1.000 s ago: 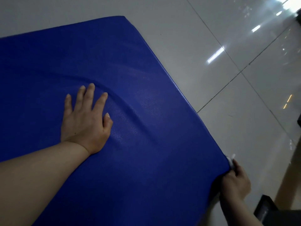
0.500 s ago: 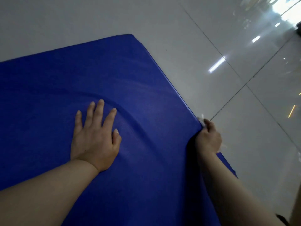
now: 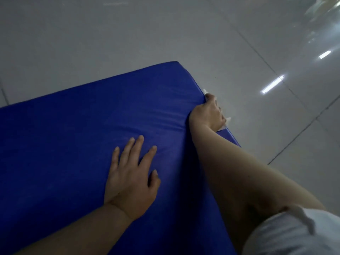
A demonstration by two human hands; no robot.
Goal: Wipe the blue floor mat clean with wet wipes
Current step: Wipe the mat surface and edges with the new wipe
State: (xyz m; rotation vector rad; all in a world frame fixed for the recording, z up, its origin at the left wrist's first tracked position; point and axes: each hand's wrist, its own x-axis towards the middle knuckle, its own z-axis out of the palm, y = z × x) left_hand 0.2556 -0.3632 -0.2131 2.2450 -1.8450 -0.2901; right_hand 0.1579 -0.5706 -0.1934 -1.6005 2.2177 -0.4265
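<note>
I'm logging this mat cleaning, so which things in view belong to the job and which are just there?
Job: blue floor mat; wet wipe held by right hand; left hand pressing the mat flat.
Just there: tiled floor; white sleeve.

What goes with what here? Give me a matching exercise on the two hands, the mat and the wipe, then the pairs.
Things:
1. left hand
2. right hand
3. blue mat
4. wet wipe

States:
A. white, held against the mat's side edge
B. lies on the pale tiled floor
C. flat, fingers spread on the mat's top
D. curled over the mat's right edge

Pairs: 1-C, 2-D, 3-B, 4-A
</note>
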